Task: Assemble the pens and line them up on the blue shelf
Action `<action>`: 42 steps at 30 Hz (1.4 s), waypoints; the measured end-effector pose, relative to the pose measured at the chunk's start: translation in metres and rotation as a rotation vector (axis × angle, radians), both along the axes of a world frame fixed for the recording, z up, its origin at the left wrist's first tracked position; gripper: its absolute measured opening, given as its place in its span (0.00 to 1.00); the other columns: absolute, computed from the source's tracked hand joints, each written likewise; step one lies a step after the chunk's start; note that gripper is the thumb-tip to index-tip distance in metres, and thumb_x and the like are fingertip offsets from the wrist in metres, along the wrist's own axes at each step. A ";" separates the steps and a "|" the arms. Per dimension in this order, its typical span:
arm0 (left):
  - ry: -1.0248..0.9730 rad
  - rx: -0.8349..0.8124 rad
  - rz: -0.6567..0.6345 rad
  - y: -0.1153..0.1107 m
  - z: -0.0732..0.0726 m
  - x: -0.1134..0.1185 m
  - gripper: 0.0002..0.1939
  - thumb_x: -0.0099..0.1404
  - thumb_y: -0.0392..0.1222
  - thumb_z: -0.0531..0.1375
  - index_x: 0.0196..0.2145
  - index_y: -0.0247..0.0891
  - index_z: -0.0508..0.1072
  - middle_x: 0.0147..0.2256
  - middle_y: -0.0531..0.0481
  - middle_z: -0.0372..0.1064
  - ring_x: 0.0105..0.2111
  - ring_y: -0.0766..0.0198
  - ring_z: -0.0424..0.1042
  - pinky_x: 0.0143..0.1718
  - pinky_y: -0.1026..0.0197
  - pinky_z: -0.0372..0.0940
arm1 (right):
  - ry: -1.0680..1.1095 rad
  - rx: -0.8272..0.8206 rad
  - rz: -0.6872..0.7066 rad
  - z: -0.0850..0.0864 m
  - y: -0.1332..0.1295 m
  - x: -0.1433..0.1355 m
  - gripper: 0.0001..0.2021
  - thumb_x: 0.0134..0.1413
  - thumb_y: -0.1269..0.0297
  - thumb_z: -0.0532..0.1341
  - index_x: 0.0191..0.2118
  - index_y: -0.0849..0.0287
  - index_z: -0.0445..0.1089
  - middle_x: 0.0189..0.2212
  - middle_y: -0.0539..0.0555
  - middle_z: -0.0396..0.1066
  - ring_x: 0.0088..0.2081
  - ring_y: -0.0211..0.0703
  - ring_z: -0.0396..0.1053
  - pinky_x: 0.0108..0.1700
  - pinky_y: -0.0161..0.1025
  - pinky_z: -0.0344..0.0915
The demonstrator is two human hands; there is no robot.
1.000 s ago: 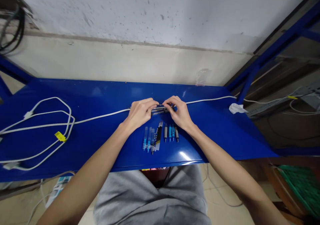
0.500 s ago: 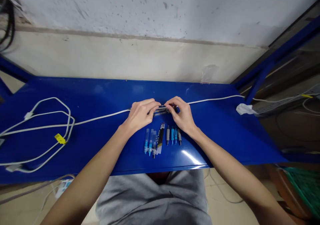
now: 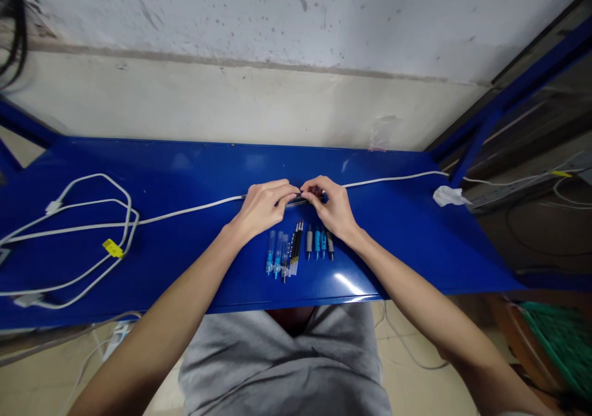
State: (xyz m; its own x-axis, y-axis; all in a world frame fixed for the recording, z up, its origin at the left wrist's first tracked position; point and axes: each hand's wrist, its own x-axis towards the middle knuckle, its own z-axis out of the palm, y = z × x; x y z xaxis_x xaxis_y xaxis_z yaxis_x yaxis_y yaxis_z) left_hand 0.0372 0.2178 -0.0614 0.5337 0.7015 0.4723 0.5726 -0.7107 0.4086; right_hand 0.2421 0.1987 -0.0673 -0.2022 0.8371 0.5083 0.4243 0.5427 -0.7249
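My left hand (image 3: 268,205) and my right hand (image 3: 332,205) meet fingertip to fingertip above the blue shelf (image 3: 194,268). Both are closed in a pinch on a thin dark rod (image 3: 300,195), whose kind the fingers hide. Just below it, more slim clear-and-dark sticks (image 3: 296,203) lie partly covered by my hands. Nearer to me is a row of pen parts: clear pen barrels (image 3: 278,252) with blue or black ends, dark ink refills (image 3: 296,246) with bright tips, then several short grey and blue pen grip sections (image 3: 317,242) beside my right wrist.
A white cable (image 3: 194,209) runs across the shelf behind my hands. Its loops, with a yellow tag (image 3: 113,248), lie at the left. Crumpled white tissue (image 3: 448,196) sits at the right end. Behind stands a wall (image 3: 194,105), with blue frame posts (image 3: 481,142) at the side.
My fingertips have come closer together, narrowing the gap along the thin dark rod. The view has shifted slightly; the pen parts on the shelf keep their arrangement.
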 end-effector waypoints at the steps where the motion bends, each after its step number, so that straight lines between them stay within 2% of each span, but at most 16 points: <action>1: -0.002 -0.012 -0.012 -0.001 0.000 0.000 0.12 0.75 0.37 0.55 0.44 0.40 0.80 0.36 0.51 0.76 0.34 0.64 0.74 0.34 0.62 0.61 | 0.019 -0.020 -0.002 -0.001 -0.001 0.000 0.03 0.65 0.64 0.65 0.39 0.56 0.73 0.34 0.51 0.74 0.35 0.42 0.69 0.40 0.39 0.65; 5: 0.009 -0.036 -0.051 -0.001 0.000 0.001 0.09 0.73 0.43 0.61 0.42 0.39 0.79 0.34 0.52 0.74 0.31 0.65 0.72 0.32 0.63 0.60 | 0.127 -0.121 0.010 -0.002 -0.002 -0.001 0.09 0.62 0.57 0.67 0.37 0.56 0.72 0.31 0.49 0.74 0.32 0.40 0.70 0.38 0.38 0.66; 12: 0.013 0.031 -0.031 0.001 -0.003 0.000 0.14 0.77 0.44 0.55 0.39 0.41 0.81 0.34 0.53 0.78 0.32 0.66 0.75 0.33 0.63 0.59 | 0.391 -0.387 0.136 -0.003 0.006 0.003 0.16 0.58 0.49 0.69 0.33 0.59 0.79 0.27 0.52 0.78 0.30 0.41 0.74 0.37 0.39 0.71; 17: 0.003 0.053 0.003 0.000 -0.002 0.000 0.15 0.77 0.45 0.56 0.40 0.41 0.81 0.36 0.53 0.79 0.32 0.67 0.76 0.32 0.63 0.60 | 0.472 -0.431 0.189 -0.002 0.009 0.006 0.16 0.57 0.50 0.70 0.41 0.59 0.78 0.28 0.52 0.79 0.32 0.41 0.77 0.41 0.40 0.73; 21: -0.005 0.072 0.013 0.000 -0.002 0.000 0.15 0.77 0.45 0.56 0.40 0.41 0.82 0.35 0.52 0.80 0.31 0.67 0.76 0.32 0.63 0.61 | 0.510 -0.462 0.209 -0.002 0.008 0.006 0.18 0.54 0.49 0.73 0.41 0.58 0.75 0.30 0.52 0.80 0.33 0.42 0.78 0.43 0.41 0.75; 24: -0.020 0.068 0.014 0.000 -0.003 0.000 0.15 0.77 0.46 0.56 0.44 0.42 0.82 0.36 0.52 0.80 0.32 0.66 0.77 0.33 0.63 0.62 | 0.511 -0.484 0.210 -0.004 0.009 0.006 0.19 0.53 0.50 0.73 0.42 0.57 0.73 0.32 0.53 0.81 0.34 0.42 0.79 0.45 0.42 0.76; 27: -0.011 0.066 0.012 0.001 -0.004 -0.001 0.15 0.78 0.47 0.55 0.47 0.44 0.82 0.37 0.51 0.81 0.33 0.65 0.77 0.33 0.63 0.63 | 0.459 -0.470 0.197 -0.002 0.011 0.009 0.18 0.56 0.50 0.71 0.43 0.56 0.72 0.32 0.53 0.81 0.34 0.43 0.79 0.45 0.44 0.76; 29: 0.008 0.067 0.015 0.001 -0.004 -0.002 0.16 0.78 0.47 0.55 0.46 0.43 0.82 0.36 0.51 0.80 0.33 0.65 0.77 0.33 0.63 0.63 | 0.374 -0.426 0.171 0.001 0.011 0.017 0.16 0.58 0.51 0.69 0.43 0.57 0.72 0.33 0.53 0.81 0.35 0.43 0.78 0.45 0.44 0.75; 33: -0.003 0.035 0.008 0.001 -0.002 -0.002 0.15 0.77 0.46 0.55 0.43 0.41 0.82 0.37 0.50 0.80 0.34 0.64 0.77 0.34 0.62 0.64 | 0.058 -0.371 0.165 0.013 -0.006 0.046 0.15 0.59 0.53 0.69 0.43 0.59 0.76 0.41 0.56 0.79 0.41 0.47 0.77 0.49 0.47 0.72; 35: -0.023 0.023 -0.002 0.000 -0.001 -0.001 0.14 0.76 0.45 0.56 0.43 0.40 0.82 0.38 0.50 0.80 0.35 0.64 0.77 0.35 0.62 0.64 | -0.075 -0.393 0.213 0.018 -0.027 0.061 0.24 0.55 0.52 0.72 0.55 0.56 0.75 0.48 0.58 0.78 0.47 0.51 0.75 0.52 0.51 0.72; 37: -0.040 0.023 -0.013 0.000 -0.001 -0.001 0.14 0.76 0.44 0.56 0.42 0.40 0.82 0.38 0.50 0.80 0.35 0.64 0.77 0.36 0.62 0.65 | -0.163 -0.396 0.264 0.020 -0.050 0.070 0.42 0.47 0.52 0.77 0.67 0.49 0.64 0.57 0.59 0.74 0.57 0.56 0.71 0.61 0.57 0.67; 38: -0.045 0.027 -0.017 0.000 -0.001 0.000 0.13 0.76 0.44 0.57 0.42 0.40 0.81 0.38 0.51 0.80 0.35 0.63 0.77 0.36 0.62 0.65 | -0.192 -0.406 0.273 0.020 -0.060 0.072 0.47 0.46 0.52 0.77 0.70 0.46 0.59 0.61 0.59 0.71 0.62 0.58 0.68 0.65 0.59 0.63; 40: -0.047 0.033 -0.016 0.000 -0.001 0.000 0.13 0.76 0.44 0.57 0.42 0.40 0.81 0.38 0.51 0.80 0.35 0.63 0.77 0.36 0.62 0.64 | -0.213 -0.417 0.269 0.018 -0.078 0.073 0.51 0.48 0.52 0.77 0.73 0.43 0.52 0.65 0.60 0.66 0.67 0.59 0.62 0.69 0.63 0.57; 42: -0.044 0.039 -0.008 0.000 -0.002 0.000 0.13 0.76 0.45 0.57 0.42 0.40 0.82 0.39 0.51 0.80 0.36 0.63 0.78 0.36 0.62 0.65 | -0.212 -0.418 0.245 0.015 -0.087 0.070 0.49 0.51 0.52 0.75 0.73 0.42 0.50 0.67 0.60 0.64 0.69 0.58 0.61 0.70 0.65 0.55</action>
State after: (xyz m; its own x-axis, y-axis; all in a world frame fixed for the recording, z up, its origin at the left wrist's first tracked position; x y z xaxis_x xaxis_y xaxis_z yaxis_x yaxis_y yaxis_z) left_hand 0.0376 0.2181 -0.0636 0.5174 0.6781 0.5220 0.5491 -0.7310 0.4052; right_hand 0.3123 0.1112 -0.0521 -0.4794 0.8750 0.0680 0.4821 0.3273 -0.8127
